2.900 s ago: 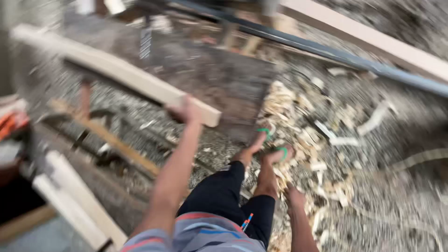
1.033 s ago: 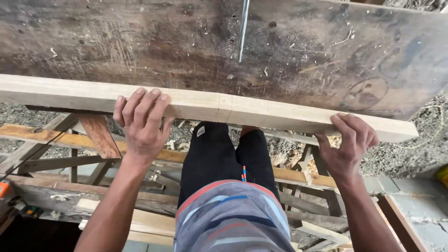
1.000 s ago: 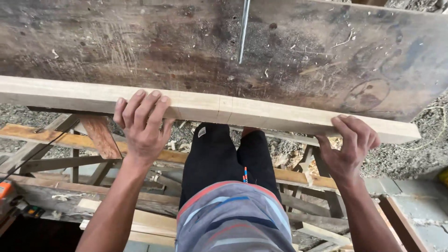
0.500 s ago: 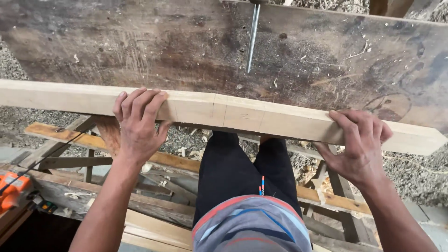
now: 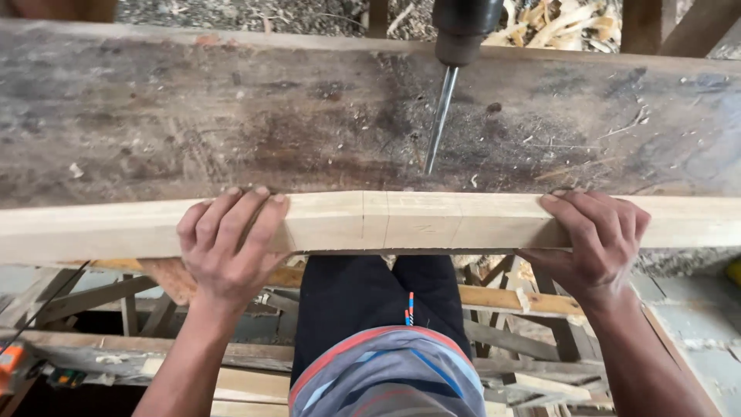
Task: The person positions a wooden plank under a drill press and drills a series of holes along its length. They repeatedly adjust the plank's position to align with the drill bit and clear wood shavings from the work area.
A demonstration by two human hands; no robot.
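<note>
Even, soft daylight fills the view, bright without glare. The pale squared timber beam (image 5: 432, 220) is the lightest surface, nearly washed out toward 3 o'clock. The dark, stained wooden bench top (image 5: 231, 116) shows sharp grain at centre. A faint shadow trails the thin steel drill bit (image 5: 438, 120) at 12 o'clock. Under the beam, toward 6 and 8 o'clock, deep shade gathers. The striped shirt (image 5: 386, 382) at 6 o'clock is blurred; the edges bow slightly.

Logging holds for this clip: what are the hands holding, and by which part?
Both hands hold one pale wooden beam at the bench's near edge. The left hand grips left of its pencil-marked middle, the right hand to the right, fingers over the top.
</note>
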